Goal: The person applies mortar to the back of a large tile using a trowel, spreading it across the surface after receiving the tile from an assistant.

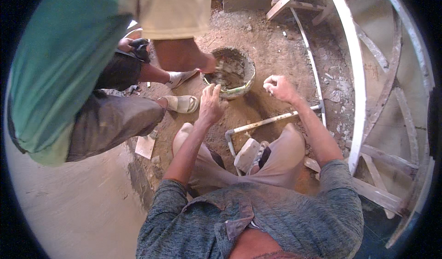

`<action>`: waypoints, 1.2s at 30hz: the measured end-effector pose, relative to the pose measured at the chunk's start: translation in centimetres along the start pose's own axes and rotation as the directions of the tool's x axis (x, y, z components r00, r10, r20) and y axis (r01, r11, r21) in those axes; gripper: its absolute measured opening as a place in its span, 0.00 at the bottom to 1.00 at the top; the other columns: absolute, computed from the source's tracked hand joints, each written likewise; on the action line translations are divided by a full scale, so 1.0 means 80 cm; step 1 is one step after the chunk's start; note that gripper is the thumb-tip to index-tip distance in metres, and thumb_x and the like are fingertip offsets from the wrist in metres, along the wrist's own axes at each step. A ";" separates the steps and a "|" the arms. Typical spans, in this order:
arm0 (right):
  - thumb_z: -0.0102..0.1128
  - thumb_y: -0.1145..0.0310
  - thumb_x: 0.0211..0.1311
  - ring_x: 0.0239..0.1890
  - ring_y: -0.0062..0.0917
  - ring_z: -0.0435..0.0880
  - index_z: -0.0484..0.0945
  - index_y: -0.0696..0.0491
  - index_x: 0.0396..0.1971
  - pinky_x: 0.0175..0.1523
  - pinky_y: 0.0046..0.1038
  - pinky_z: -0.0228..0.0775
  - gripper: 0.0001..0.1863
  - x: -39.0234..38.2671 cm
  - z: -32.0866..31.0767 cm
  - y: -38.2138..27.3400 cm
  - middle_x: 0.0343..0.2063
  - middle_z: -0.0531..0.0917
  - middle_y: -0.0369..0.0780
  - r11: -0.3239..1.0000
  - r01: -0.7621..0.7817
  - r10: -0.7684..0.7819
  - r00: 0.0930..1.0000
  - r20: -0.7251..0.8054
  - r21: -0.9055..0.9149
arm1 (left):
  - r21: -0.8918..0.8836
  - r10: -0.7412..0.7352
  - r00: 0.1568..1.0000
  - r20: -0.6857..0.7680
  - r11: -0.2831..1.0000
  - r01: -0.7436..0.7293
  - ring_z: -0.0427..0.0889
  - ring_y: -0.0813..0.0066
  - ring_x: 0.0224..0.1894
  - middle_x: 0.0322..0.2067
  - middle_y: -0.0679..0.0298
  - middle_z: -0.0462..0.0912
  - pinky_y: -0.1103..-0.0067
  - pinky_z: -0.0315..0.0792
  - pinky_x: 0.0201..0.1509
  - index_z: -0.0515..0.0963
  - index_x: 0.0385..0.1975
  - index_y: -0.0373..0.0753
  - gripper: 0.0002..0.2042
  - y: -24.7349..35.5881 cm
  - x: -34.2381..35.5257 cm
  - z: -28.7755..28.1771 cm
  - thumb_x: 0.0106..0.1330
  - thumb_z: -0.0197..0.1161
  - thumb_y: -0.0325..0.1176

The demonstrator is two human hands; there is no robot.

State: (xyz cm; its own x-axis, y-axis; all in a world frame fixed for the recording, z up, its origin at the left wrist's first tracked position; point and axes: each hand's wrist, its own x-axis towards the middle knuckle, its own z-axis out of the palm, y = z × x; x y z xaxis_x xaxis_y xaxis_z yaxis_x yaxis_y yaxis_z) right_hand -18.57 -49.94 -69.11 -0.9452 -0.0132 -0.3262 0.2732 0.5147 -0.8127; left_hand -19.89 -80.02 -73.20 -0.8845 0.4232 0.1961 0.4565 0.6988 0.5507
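In the head view, the person squats over a dirt floor (264,33), and the bucket (237,92) stands just beyond the knees, between the two hands but nearer the left. The left hand (213,106) is up at the bucket's near left rim with fingers bent; from here I can't tell whether they grip the edge or only hang before it. The right hand (282,88) is well apart from the left, off to the bucket's right, fingers curled in; whether they close on some pale bit I can't make out. Another person's hand (208,64) reaches over the rim from the left. I'd say the step in hand is that reach into the bucket, and that the next move calls for a steady rim and fingers kept out of each other's way. The bucket is round and dark, its wall crusted, its near rim pale green in places, with lumpy, grey-brown muck (235,67) inside, wet by the look of it. Nearer, a pale pipe (266,121) crosses the floor beyond a pale block (247,153).
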 end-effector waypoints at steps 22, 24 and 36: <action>0.58 0.40 0.60 0.27 0.24 0.81 0.74 0.59 0.43 0.30 0.28 0.77 0.32 0.187 0.176 -0.054 0.29 0.81 0.45 0.977 -0.212 0.201 0.948 0.246 0.017 | 0.096 0.227 0.971 -0.077 0.971 -0.220 0.77 0.59 0.40 0.31 0.56 0.79 0.65 0.65 0.50 0.76 0.29 0.37 0.11 -0.044 0.003 0.109 0.55 0.65 0.37; 0.56 0.32 0.55 0.28 0.28 0.81 0.73 0.61 0.42 0.29 0.30 0.79 0.40 0.225 0.223 -0.064 0.31 0.79 0.48 0.935 -0.327 0.286 0.923 0.259 0.134 | 0.113 0.232 0.970 -0.072 0.968 -0.223 0.77 0.59 0.40 0.31 0.55 0.79 0.65 0.65 0.50 0.76 0.29 0.36 0.11 -0.048 -0.002 0.112 0.55 0.64 0.37; 0.49 0.64 0.65 0.23 0.19 0.79 0.77 0.54 0.50 0.20 0.16 0.71 0.17 0.161 0.077 -0.093 0.38 0.84 0.46 0.902 -0.259 0.175 0.951 0.257 0.344 | 0.019 0.170 0.985 -0.021 0.985 -0.170 0.79 0.57 0.39 0.30 0.55 0.81 0.64 0.67 0.49 0.78 0.28 0.38 0.11 -0.047 0.003 0.090 0.58 0.64 0.40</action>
State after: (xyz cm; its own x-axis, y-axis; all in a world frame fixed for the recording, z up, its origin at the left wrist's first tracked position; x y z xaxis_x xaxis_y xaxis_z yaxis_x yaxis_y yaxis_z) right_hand -31.70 -59.22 -70.26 -0.8049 -0.1428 -0.5760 0.5528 0.1728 -0.8152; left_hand -21.12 -78.44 -81.06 -0.7958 0.5238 0.3037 0.6017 0.6278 0.4937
